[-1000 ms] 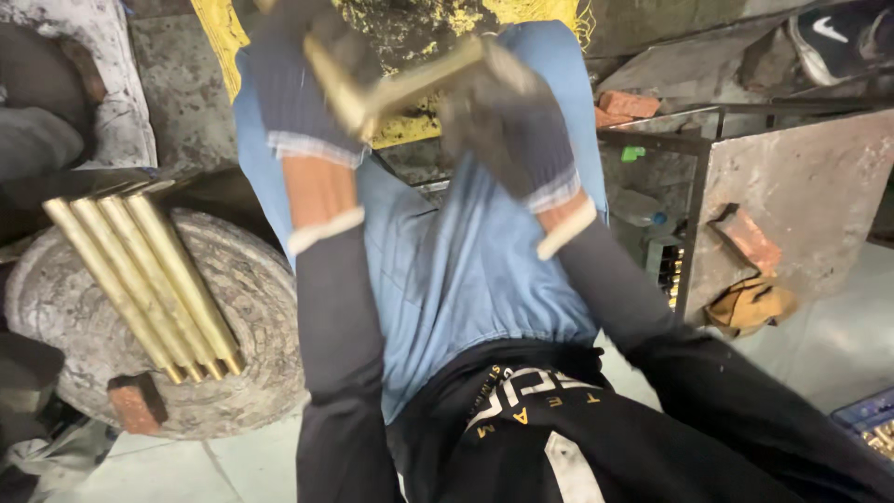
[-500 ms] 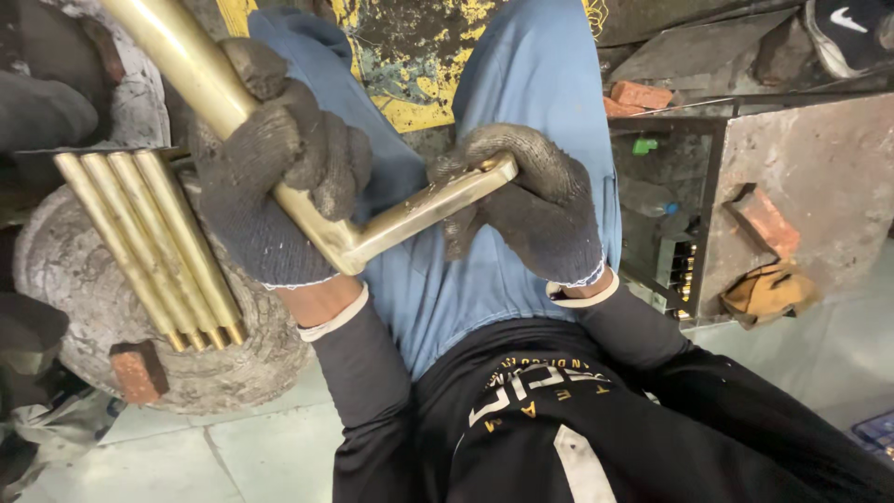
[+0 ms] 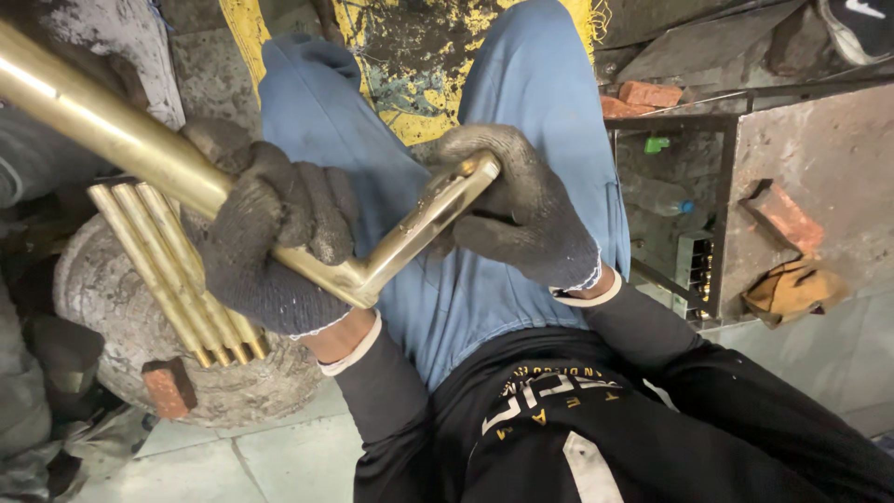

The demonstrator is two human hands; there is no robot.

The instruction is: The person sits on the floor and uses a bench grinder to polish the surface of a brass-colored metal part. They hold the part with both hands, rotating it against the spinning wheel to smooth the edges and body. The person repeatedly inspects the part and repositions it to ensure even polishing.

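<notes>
Head view: you are holding an L-shaped brass bar above your blue-trousered lap. Your left hand, gloved, is keeping a clenched grip around the bar's long arm just beside the bend; your right hand is grasping the short arm's end. Left of the bar, a bundle of brass rods is lying on a round stone block, a brick piece at its edge.

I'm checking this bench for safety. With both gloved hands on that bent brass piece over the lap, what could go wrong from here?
1. The left hand grips the long brass bar near its bend, so the far end sticks out past the frame and may strike something nearby.
2. The right hand wraps the short arm's tip; a slip might drop the piece onto the blue-clad thighs.
3. Loose brass rods lie on the round stone and might roll off.
</notes>
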